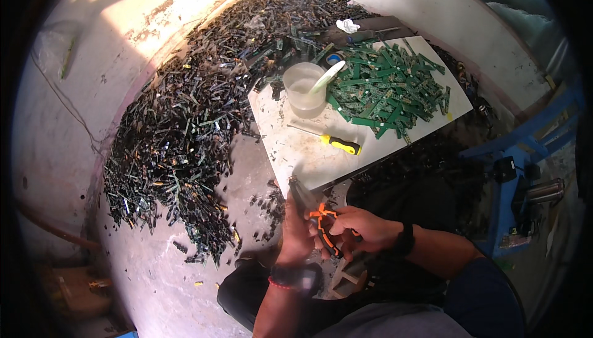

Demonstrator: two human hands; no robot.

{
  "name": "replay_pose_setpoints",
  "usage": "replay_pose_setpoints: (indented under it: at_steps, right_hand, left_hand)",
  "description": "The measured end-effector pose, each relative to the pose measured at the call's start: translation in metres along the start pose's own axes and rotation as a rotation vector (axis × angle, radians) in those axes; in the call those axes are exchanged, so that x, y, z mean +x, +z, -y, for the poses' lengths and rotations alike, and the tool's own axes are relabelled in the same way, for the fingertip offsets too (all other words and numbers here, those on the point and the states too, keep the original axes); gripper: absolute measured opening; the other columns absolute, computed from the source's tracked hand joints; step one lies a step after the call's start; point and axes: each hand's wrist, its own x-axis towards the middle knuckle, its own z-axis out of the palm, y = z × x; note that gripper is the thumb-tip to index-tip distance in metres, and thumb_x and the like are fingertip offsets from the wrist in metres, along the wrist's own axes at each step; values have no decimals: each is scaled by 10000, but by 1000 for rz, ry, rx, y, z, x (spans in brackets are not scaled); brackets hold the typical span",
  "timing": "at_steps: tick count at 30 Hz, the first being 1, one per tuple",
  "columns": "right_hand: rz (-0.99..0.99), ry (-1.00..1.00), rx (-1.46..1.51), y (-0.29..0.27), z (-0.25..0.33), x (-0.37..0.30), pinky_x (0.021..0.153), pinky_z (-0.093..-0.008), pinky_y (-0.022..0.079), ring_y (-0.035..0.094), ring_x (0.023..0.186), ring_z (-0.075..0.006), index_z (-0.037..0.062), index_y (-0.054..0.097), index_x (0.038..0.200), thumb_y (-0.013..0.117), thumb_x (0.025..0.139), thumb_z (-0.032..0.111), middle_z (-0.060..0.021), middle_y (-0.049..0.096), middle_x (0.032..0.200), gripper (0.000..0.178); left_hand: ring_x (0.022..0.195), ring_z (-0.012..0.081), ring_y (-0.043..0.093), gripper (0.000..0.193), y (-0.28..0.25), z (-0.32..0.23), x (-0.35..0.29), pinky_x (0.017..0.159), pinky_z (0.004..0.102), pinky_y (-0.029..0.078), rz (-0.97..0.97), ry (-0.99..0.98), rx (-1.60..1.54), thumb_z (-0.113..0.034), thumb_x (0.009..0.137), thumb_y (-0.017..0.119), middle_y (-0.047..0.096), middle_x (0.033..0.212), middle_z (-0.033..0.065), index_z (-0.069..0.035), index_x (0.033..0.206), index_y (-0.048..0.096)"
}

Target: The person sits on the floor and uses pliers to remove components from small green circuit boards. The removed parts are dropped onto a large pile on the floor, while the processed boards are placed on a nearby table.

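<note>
Near the front corner of a white board (270, 129), my left hand (296, 236) is closed round a long, dark grey strip (301, 193), slightly blurred, its far end reaching the board's edge. My right hand (365, 225) grips orange-and-black pliers (327, 240). The plier jaws meet the strip close to my left fingers; whether they bite on it I cannot tell. On the board lie a yellow-and-black screwdriver (341, 145) and a heap of narrow green circuit boards (395, 85). Beside them stands a translucent plastic cup (301, 98) with a white-handled tool (327, 76) leaning in it.
A large heap of dark strips (179, 140) covers the floor to the left and far side. Behind the board lie a crumpled white tissue (348, 26) and a dark-handled screwdriver (361, 37). A blue roll of tape (334, 59) is beside the cup. Blue furniture (501, 214) stands at right.
</note>
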Motion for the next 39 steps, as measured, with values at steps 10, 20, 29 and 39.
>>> replay_pose_setpoints:
  at_steps: [10, 20, 29, 39]
  right_hand:
    - [2, -21, 10, -6, -3, 2, 422, -236, 476, 637, 758, -228, 4, 460, 1201, 454, 843, 149, -132, 590, 940, 386]
    - [-17, 46, 39, -8, -7, 5, 454, -246, 467, 627, 799, -225, 8, 467, 1215, 376, 950, 270, -117, 599, 926, 384]
    - [-97, 7, -100, -12, -7, 8, 405, -221, 371, 645, 736, -204, -21, 526, 1134, 388, 944, 241, -107, 630, 868, 352]
    - [-17, 32, -18, -9, -2, -2, 471, -232, 498, 646, 942, -289, -32, 488, 1184, 383, 915, 178, -177, 614, 1036, 357]
  left_hand:
    - [343, 71, 321, 473, -5, 0, 1, 303, 205, 270, 8, 15, -20, -544, 945, 358, 453, 545, -20, -139, 720, 456]
    - [343, 76, 340, 444, 9, -4, -5, 304, 199, 285, -68, 42, 30, -526, 945, 383, 402, 524, -30, -139, 730, 421]
    - [368, 100, 357, 480, -3, 1, -1, 327, 220, 294, -38, 59, 73, -562, 921, 406, 420, 577, -11, -127, 717, 414]
    - [387, 78, 397, 462, 5, 0, -2, 318, 205, 356, -47, 56, 70, -546, 926, 409, 444, 609, -12, -106, 788, 451]
